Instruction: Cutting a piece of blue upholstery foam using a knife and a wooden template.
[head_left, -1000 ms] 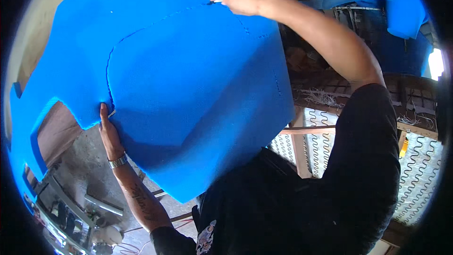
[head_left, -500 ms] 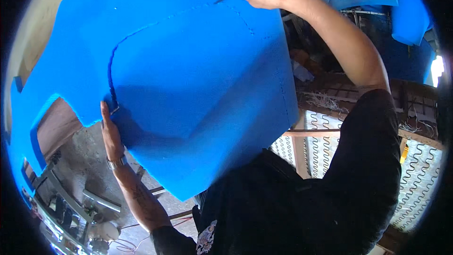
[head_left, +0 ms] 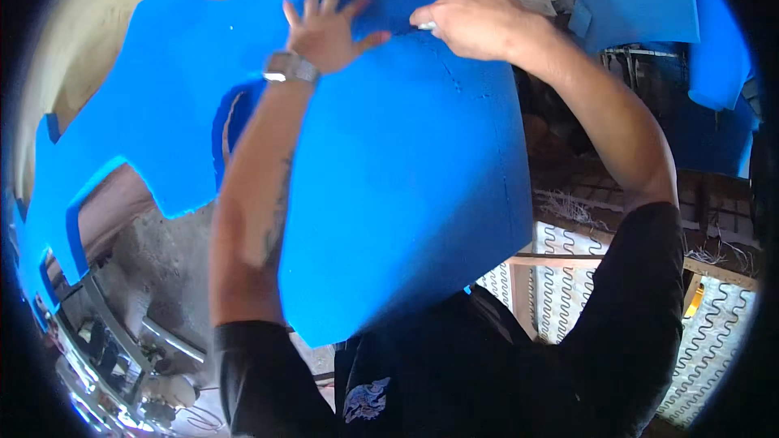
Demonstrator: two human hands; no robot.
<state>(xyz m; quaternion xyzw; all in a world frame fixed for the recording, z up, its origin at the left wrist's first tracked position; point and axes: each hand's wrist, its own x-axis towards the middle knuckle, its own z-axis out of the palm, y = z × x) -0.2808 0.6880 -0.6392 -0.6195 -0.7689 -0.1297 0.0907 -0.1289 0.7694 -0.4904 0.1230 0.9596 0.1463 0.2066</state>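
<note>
A large sheet of blue foam (head_left: 406, 162) lies in front of me, with a curved cut through it that gapes at the left. My left hand (head_left: 326, 36) is flat on the foam beyond the cut, fingers spread, slightly blurred. In my right hand (head_left: 479, 20), closed, is a knife (head_left: 427, 26); only a bit of its pale handle shows clearly, and its dark tip meets the foam at the cut's far end. A dotted line runs from there down the right side of the sheet.
Wooden frames with zigzag springs (head_left: 560, 284) stand at the lower right. More blue foam pieces (head_left: 641, 0) hang at the upper right. Past the sheet's left edge are a pale curved bar (head_left: 173, 339) and other clutter on the grey floor.
My left hand has left the near end of the cut and moved far forward onto the foam. The near foam part has shifted right, widening the gap. The knife stays in my right hand.
</note>
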